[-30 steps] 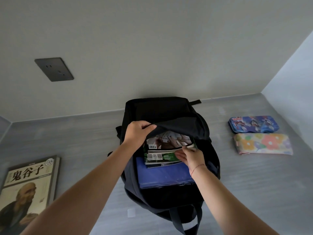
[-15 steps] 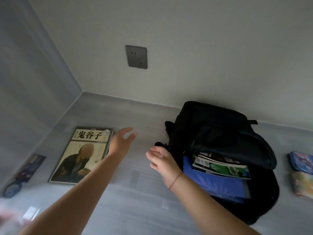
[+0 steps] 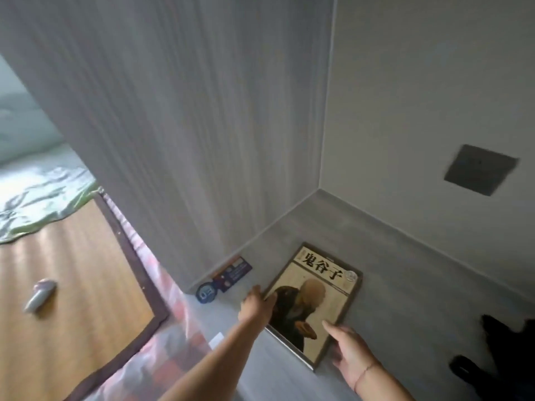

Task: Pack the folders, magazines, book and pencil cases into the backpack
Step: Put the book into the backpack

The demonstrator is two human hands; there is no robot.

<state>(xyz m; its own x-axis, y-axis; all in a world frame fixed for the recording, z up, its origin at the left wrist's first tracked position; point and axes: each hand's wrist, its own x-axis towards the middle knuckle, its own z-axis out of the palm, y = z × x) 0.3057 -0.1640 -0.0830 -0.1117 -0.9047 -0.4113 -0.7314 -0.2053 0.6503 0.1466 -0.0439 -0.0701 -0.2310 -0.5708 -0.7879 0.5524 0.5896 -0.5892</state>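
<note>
Head view, blurred by motion. I note the following.

1. The book [image 3: 317, 302] lies flat on the grey surface [image 3: 405, 285], cover up, in the corner where the side wall [image 3: 202, 140] meets the back wall [image 3: 419, 82]. Its long axis runs at a slant, title end toward the back wall.

2. The left hand [image 3: 256, 308] is at the book's long left edge, about halfway along it. The fingers are bent against that edge and one tip overlaps the cover. I cannot tell whether the hand has a grip on the edge or only touches it.

3. The right hand [image 3: 351, 354] is at the book's near right corner. Its fingers are extended and spread, not curled round anything. The thumb lies against the lower right edge of the cover, and the palm sits just beside the corner, on the surface side.

4. The book therefore lies between the two hands, one at each side of its near half.

5. The backpack [image 3: 509, 351] shows only as a black mass at the right border, apart from the book and from both hands.

6. Other items: a dark wall plate [image 3: 480, 170] on the back wall; a printed card [image 3: 234, 272] and a round blue badge [image 3: 206, 292] at the foot of the side wall, near the left hand.
</note>
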